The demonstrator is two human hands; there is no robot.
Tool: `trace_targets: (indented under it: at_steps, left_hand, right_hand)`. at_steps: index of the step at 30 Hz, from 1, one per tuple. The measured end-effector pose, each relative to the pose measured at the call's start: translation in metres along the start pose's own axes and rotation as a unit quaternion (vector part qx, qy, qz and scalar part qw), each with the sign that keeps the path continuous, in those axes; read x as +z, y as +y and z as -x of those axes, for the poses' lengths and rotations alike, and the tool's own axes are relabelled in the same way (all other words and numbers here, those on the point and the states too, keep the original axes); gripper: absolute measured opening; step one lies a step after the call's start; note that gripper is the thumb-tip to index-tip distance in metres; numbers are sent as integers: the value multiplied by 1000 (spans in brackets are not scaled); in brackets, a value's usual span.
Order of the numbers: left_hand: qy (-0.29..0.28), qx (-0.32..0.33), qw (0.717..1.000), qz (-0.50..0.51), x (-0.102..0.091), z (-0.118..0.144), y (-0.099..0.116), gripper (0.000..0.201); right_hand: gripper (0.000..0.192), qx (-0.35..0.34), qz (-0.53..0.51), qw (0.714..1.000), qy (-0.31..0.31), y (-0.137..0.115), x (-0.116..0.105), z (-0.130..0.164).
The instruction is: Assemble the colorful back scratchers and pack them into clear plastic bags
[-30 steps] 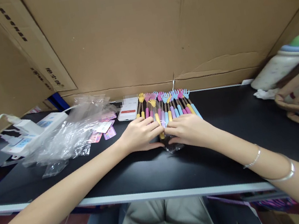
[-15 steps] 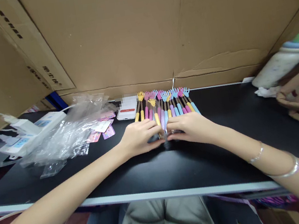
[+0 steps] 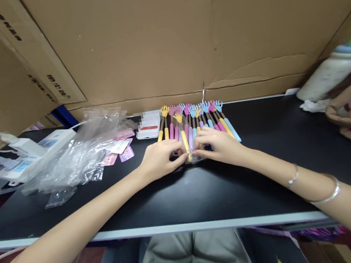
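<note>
A row of small back scratchers (image 3: 226, 124) lies on the black table, with hand-shaped heads and handles in yellow, pink, purple and blue. One yellow back scratcher (image 3: 183, 135) sits lower than its neighbours, its handle end between my hands. Around that end shows a bit of clear plastic bag (image 3: 193, 159). From the left, my left hand (image 3: 161, 156) is closed, thumb and fingers pinching at the plastic beside the yellow handle. My right hand (image 3: 219, 143) pinches on the other side, its fingers partly covering the handles behind. Exactly what lies between the fingertips is partly hidden.
Crumpled clear plastic bags (image 3: 76, 158) and small printed cards (image 3: 126, 153) lie to the left, near a white power strip (image 3: 36, 156). A phone (image 3: 148, 127) rests behind. Cardboard walls (image 3: 147, 38) enclose the table; a bottle (image 3: 329, 73) and brown bag (image 3: 348, 115) are right.
Both hands have shifted slightly away from me, with the plastic and yellow handle end between them. My right hand's fingers are more bent, and the rightmost handles show more fully.
</note>
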State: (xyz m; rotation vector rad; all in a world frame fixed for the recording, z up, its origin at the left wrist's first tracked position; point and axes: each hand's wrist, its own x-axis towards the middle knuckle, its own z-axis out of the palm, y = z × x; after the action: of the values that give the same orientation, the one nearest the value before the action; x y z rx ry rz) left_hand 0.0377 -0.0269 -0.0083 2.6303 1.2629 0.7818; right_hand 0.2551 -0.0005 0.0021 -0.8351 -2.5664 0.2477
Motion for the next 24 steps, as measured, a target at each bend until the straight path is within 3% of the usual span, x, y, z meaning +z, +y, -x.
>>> trace_targets:
  at_steps: [4, 11, 24]
  left_hand:
    - [-26, -55, 998, 0, 0, 0, 4, 19]
    - [-19, -91, 995, 22, 0, 0, 4, 16]
    - [-28, -91, 991, 91, 1, -1, 2, 10]
  right_hand:
    - [19, 10, -3, 1000, 16, 0, 4, 0]
    - [19, 60, -30, 997, 35, 1, 7, 1]
    - [5, 57, -39, 996, 50, 3, 10, 1]
